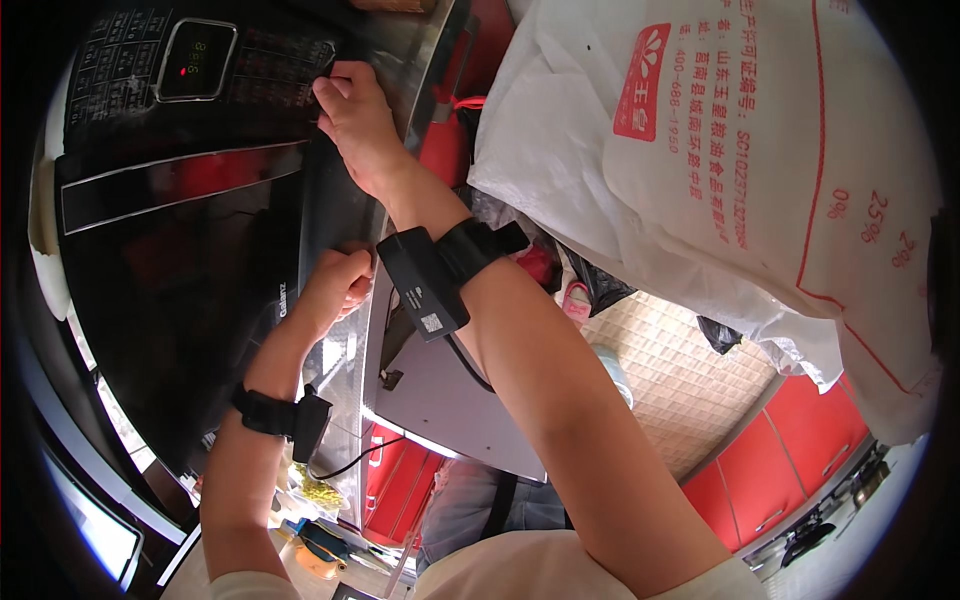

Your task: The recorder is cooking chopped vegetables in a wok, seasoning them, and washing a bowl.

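Note:
A black Galanz microwave oven stands on its side in my tilted view, at the left, with a lit display on its control panel. My right hand is at the panel's lower end. Its thumb and fingers are bent around a dark control knob, mostly covered by the fingers. Below it in the picture, my left hand is curled into a loose fist with nothing visible in it. It lies by the microwave's bottom edge, over the metal countertop. Both wrists carry strapped black devices with cables.
A large white woven sack with red print fills the upper right. Under my right arm are a grey panel and a tiled floor. Red cabinets stand at the lower right. A bag of yellowish-green food lies near my left forearm.

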`<state>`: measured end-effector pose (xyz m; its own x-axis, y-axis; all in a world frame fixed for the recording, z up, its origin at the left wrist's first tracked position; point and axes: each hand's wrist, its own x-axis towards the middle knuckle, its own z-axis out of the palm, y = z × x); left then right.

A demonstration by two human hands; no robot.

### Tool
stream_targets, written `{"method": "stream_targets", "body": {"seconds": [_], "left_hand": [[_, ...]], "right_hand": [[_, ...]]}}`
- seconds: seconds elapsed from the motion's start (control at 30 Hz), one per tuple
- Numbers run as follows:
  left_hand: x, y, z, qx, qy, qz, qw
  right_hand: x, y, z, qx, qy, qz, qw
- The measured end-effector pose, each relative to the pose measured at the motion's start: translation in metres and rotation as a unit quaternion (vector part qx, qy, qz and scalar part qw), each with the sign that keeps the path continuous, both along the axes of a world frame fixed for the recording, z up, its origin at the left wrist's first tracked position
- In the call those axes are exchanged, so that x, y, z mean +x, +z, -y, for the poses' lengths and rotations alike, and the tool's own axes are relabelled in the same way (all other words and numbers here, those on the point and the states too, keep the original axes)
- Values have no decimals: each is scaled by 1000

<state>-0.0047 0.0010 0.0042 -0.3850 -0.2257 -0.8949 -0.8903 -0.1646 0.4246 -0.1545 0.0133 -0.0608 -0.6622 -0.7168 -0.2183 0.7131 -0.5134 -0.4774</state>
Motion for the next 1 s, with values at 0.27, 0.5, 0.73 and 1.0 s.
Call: {"method": "stream_targets", "body": {"seconds": [0.27,0.5,0.73,1.0], "left_hand": [[-1,-1,-1,0,11,2,1000],[2,-2,2,9,3,4,1000],[1,-2,2,27,2,-1,1000],[5,-4,4,28,7,-12,1000]], "right_hand": [[3,1,5,57,-60,-33,996],[4,-11,0,-62,32,31,997],[2,-9,-5,-64,32,24,997],[2,-4,-6,-74,30,47,996]]}}
